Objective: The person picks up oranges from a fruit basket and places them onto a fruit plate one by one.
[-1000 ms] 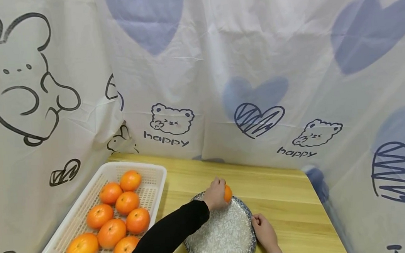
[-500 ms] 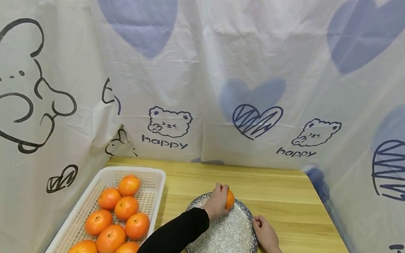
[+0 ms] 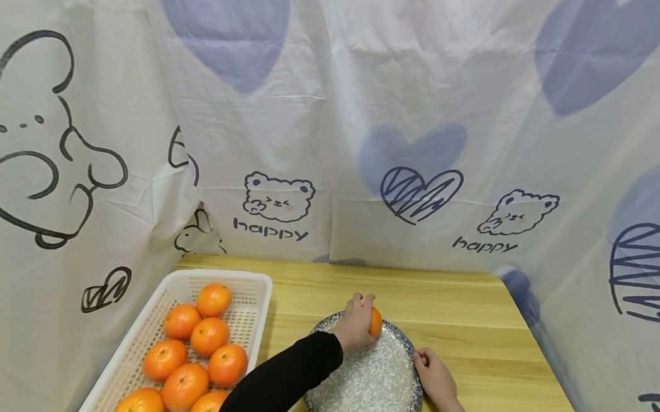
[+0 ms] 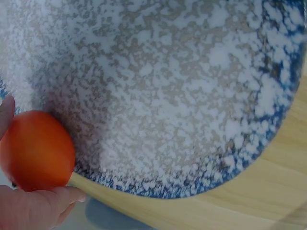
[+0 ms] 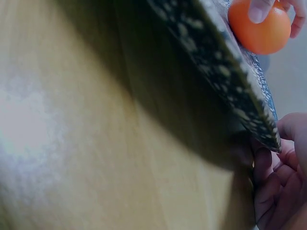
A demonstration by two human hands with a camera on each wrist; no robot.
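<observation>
A round speckled plate (image 3: pixel 369 386), whitish with a dark blue rim, is on the wooden table. Over its far rim my left hand (image 3: pixel 355 325) grips an orange (image 3: pixel 375 322), which is partly hidden by the fingers. The left wrist view has the same orange (image 4: pixel 38 152) close above the plate, between thumb and fingers. On the plate's right side, my right hand (image 3: pixel 434 379) pinches the rim. In the right wrist view the thumb lies above the rim and the curled fingers below, with that edge of the plate (image 5: pixel 230 81) over the tabletop.
To the left, a white slotted plastic basket (image 3: pixel 266 298) holds several oranges (image 3: pixel 185 387). My left sleeve (image 3: pixel 278 382) crosses in front of its near right corner. A printed white curtain (image 3: pixel 346 104) hangs behind the wooden table (image 3: pixel 461 305) and along both sides.
The head view has shifted slightly. My left hand, with the orange, sits a little lower and farther right in it. My right hand keeps its pinch on the plate's rim.
</observation>
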